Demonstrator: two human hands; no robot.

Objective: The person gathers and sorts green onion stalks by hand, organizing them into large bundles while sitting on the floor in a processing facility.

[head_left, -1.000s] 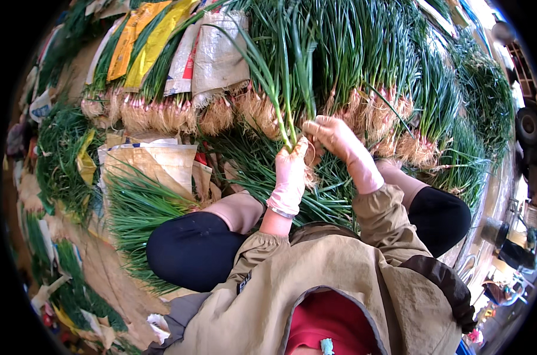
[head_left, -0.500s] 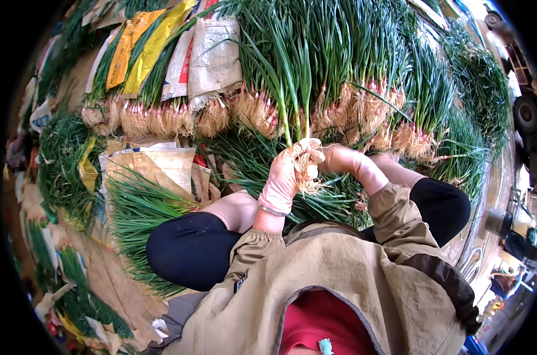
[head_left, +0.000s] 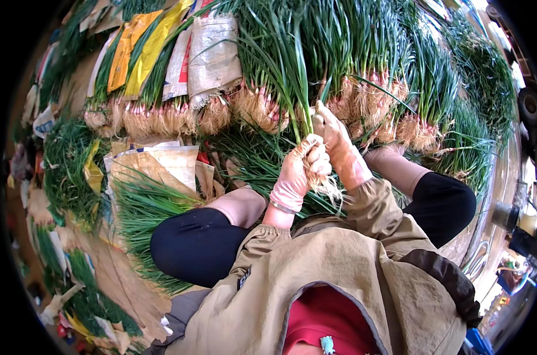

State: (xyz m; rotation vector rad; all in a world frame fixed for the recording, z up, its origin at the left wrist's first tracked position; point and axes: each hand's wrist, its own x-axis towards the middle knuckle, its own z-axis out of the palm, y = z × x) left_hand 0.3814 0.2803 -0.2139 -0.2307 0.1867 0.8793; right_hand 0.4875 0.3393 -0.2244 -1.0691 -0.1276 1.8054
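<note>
My left hand (head_left: 307, 164), in a pale glove, is closed around the lower ends of a few green garlic plants (head_left: 301, 121). Their long leaves point away from me over the far rows, and their stringy roots (head_left: 326, 190) hang out below the fist. My right hand (head_left: 340, 145) sits just right of the stalks, above the left one. Its thumb and fingers press together against the stalks; exactly what lies between the fingertips is partly hidden. Beyond both hands stands a row of bundled green garlic (head_left: 259, 109) with pinkish bulbs and tan roots.
Loose green leaves (head_left: 251, 163) lie between my knees. Left of them are a folded woven sack (head_left: 156, 168) and a green pile (head_left: 141, 204). Yellow and orange sacking strips (head_left: 156, 47) and a whitish sack (head_left: 212, 59) cover far-left bundles. A wheel (head_left: 530, 105) shows far right.
My right hand has moved from beside the left hand's roots, forward and up to the stalks. The left hand has shifted slightly right, its fingers now wrapped round the stalk bases.
</note>
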